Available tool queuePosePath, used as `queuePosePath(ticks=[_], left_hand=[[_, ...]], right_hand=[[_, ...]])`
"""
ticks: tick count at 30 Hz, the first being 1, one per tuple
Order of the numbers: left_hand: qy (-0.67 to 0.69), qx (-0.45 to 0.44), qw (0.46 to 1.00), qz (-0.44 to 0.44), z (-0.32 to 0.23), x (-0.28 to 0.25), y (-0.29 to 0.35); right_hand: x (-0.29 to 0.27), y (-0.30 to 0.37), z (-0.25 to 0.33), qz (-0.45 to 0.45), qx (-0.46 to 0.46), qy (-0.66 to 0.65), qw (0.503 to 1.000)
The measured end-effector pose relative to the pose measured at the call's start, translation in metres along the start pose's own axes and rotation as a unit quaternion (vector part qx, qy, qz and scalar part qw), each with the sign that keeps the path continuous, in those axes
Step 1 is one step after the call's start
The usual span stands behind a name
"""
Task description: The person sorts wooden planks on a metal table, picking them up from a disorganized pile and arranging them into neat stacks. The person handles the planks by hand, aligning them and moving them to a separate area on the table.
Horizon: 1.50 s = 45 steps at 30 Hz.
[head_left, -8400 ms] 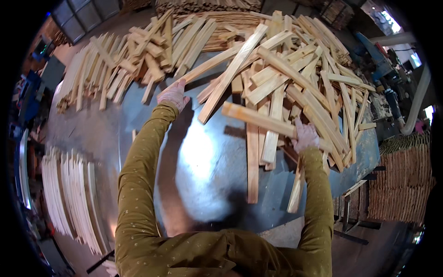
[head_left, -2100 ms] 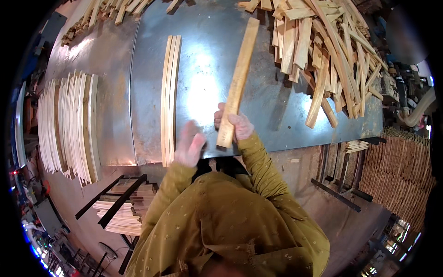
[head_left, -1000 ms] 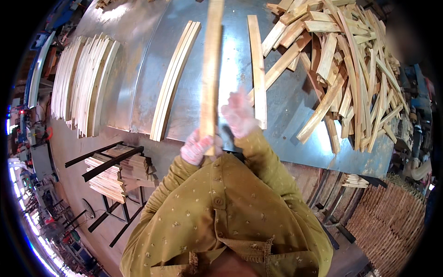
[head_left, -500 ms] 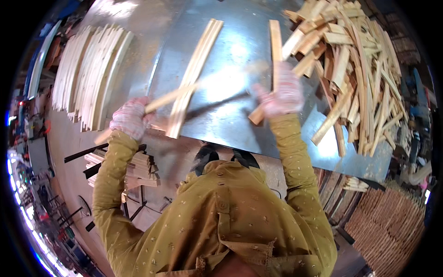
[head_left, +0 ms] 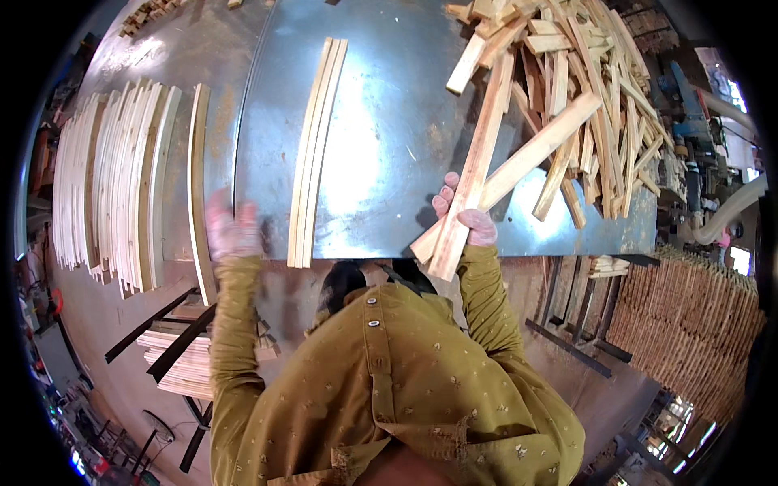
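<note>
Pale wood strips are gripped in the right hand, the fingers curled round the near ends of two long slats that cross each other at the table's front edge and run up toward the loose heap of offcuts at the far right. The left hand is blurred at the near edge of the table, just beside a single curved slat lying on its own; whether it is clasping that slat or only resting on it I cannot tell. Between the hands lies a pair of thin curved strips, side by side and touching. Further left, a row of sorted curved slats sits close together.

Everything rests on a dull grey sheet-metal table, scratched and shiny in patches. Below the left end stands a black metal rack with more stacked wood, and woven stacks fill the right of the room.

Half a second ago the left hand held one strip out over the table's edge; now that strip lies beside the sorted row, and the right hand has taken up two slats instead of one.
</note>
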<state>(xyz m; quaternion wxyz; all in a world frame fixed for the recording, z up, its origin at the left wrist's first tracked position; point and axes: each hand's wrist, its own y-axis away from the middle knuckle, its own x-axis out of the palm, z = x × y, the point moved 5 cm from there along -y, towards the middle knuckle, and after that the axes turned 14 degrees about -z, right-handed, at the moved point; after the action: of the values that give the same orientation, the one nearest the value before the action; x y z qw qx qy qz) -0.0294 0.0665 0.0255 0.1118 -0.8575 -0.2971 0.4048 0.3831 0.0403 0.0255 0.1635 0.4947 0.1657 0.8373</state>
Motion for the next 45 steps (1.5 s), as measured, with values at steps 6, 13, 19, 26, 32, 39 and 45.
queuePosePath(ticks=[6, 13, 19, 26, 32, 39, 45], left_hand=[[0.506, -0.303, 0.665, 0.458, -0.144, 0.115, 0.13], [0.393, -0.485, 0.692, 0.361, -0.166, 0.189, 0.106], [0.098, -0.273, 0.898, 0.33, -0.127, 0.158, 0.075], [0.198, -0.325, 0.846, 0.374, -0.156, 0.115, 0.084], [-0.04, -0.13, 0.963, 0.235, -0.077, 0.051, 0.064], [-0.318, -0.128, 0.845, 0.41, -0.121, 0.067, 0.082], [0.171, -0.353, 0.864, 0.315, -0.087, 0.076, 0.101]], right_hand=[[-0.024, 0.015, -0.039, 0.045, 0.144, 0.056, 0.987], [-0.041, -0.044, -0.03, -0.038, 0.143, 0.275, 0.95], [-0.072, -0.067, -0.036, -0.075, 0.137, 0.23, 0.961], [-0.032, -0.068, -0.092, -0.058, -0.022, 0.632, 0.773], [-0.035, -0.078, -0.097, -0.028, 0.186, 0.365, 0.912], [0.044, -0.092, -0.153, 0.152, 0.082, 0.866, 0.47], [0.015, -0.096, -0.117, 0.088, 0.174, 0.55, 0.812]])
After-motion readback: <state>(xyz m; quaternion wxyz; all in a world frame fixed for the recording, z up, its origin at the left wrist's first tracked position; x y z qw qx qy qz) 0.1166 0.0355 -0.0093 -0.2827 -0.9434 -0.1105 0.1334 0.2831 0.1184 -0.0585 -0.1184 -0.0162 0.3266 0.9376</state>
